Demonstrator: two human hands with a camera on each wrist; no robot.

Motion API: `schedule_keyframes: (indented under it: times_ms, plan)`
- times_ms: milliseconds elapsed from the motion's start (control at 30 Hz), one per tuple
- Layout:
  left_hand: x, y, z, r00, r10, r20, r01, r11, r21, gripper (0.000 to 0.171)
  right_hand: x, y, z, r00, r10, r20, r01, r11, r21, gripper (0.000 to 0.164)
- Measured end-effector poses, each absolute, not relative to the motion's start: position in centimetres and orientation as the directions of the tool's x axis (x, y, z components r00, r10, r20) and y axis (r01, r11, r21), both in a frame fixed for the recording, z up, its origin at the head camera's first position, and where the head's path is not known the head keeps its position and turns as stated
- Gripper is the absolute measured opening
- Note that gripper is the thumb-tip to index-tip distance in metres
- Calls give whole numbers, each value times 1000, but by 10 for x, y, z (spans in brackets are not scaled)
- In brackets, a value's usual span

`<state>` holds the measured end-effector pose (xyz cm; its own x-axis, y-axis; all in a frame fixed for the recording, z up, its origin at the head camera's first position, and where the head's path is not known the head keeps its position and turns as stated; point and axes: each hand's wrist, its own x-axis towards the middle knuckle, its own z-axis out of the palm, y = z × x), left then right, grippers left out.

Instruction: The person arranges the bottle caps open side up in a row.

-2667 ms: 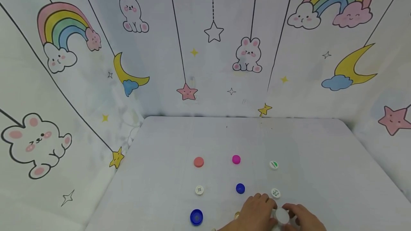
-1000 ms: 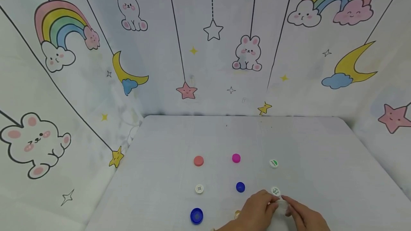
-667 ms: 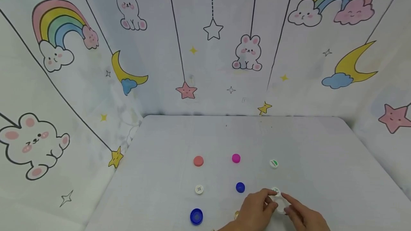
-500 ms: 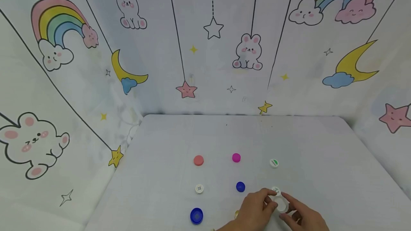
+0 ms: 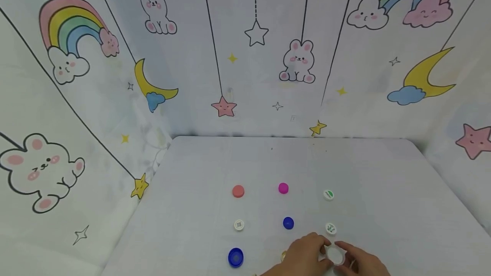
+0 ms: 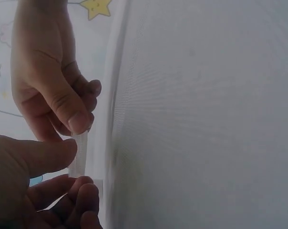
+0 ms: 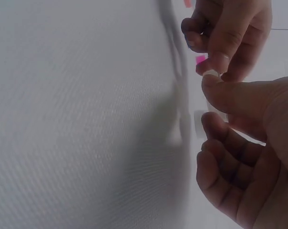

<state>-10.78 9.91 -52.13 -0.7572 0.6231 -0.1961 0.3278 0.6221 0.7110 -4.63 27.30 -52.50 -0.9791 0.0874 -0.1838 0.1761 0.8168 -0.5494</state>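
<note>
Both hands hold a round white bottle cap [image 5: 335,255] between them, near the table's front edge. My left hand [image 5: 307,255] pinches its left side between thumb and fingers. Thumb and fingertips of my right hand [image 5: 362,261] pinch its right side. In the left wrist view the cap [image 6: 79,155] is edge-on, its side finely ribbed. The right wrist view shows the fingers covering most of it. Just beyond the hands lies a white cap with green marks [image 5: 330,228]. A yellowish cap [image 5: 283,256] is partly hidden by my left hand.
More caps lie in loose rows on the white table [image 5: 184,208]: coral [image 5: 238,191], magenta [image 5: 283,188], white-and-green [image 5: 328,195], small white [image 5: 239,225], blue [image 5: 288,223] and a larger blue one [image 5: 235,257]. A cartoon-printed cloth [image 5: 253,76] hangs behind.
Both hands have drawn the white cap back toward the front edge, away from the green-marked cap, which now shows fully. The right fingers have shifted on the cap's rim.
</note>
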Motion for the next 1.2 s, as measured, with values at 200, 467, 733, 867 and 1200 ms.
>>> schedule_keyframes:
  times_ms: [200,467,733,867,1200]
  plan:
    - [-107,101,-516,-728,636,-255,347,663,663,27,-44,276,-531,-983,34,-179,129,822,-555,55]
    - [-106,102,-518,-694,694,-193,483,647,590,27,-44,276,-533,-972,31,-234,162,808,-567,52]
    - [-105,104,-521,-677,715,-174,557,652,514,28,-43,279,-534,-959,-22,-283,160,780,-605,53]
    - [-105,104,-521,-670,720,-180,565,653,505,28,-43,282,-536,-960,-69,-271,122,769,-628,53]
    - [-108,103,-522,-647,744,-164,593,627,505,28,-41,284,-536,-963,-104,-251,86,760,-644,56]
